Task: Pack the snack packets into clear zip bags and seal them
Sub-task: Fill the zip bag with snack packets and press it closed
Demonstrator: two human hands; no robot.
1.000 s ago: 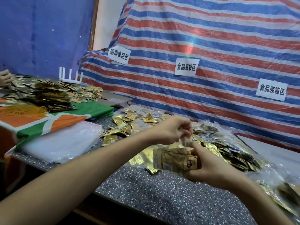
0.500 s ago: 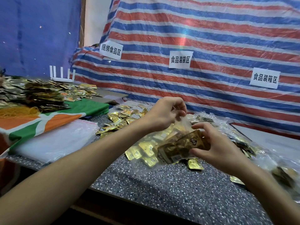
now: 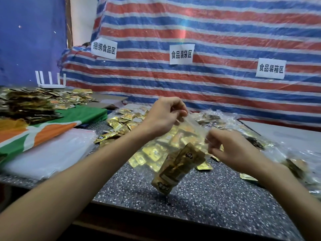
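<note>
Left hand [image 3: 165,117], right hand [image 3: 231,148]: fingers in pinch on blurry zip bag [image 3: 189,136] of snack packets [image 3: 177,169]

Speckled desk [image 3: 208,197]. Behind it hangs a red-and-blue striped tarp [image 3: 217,32] bearing three white paper labels [image 3: 181,53]. On the desk's left end lies a green, orange and white cloth [image 3: 52,129]. Beyond that end stands a white router [image 3: 50,85], antennas upright.

left sign [image 3: 103,48] 捆绑食品区, middle sign [image 3: 181,54] 食品装袋区, right sign [image 3: 271,68] 食品装箱区, on striped tarp [image 3: 217,25]
</note>
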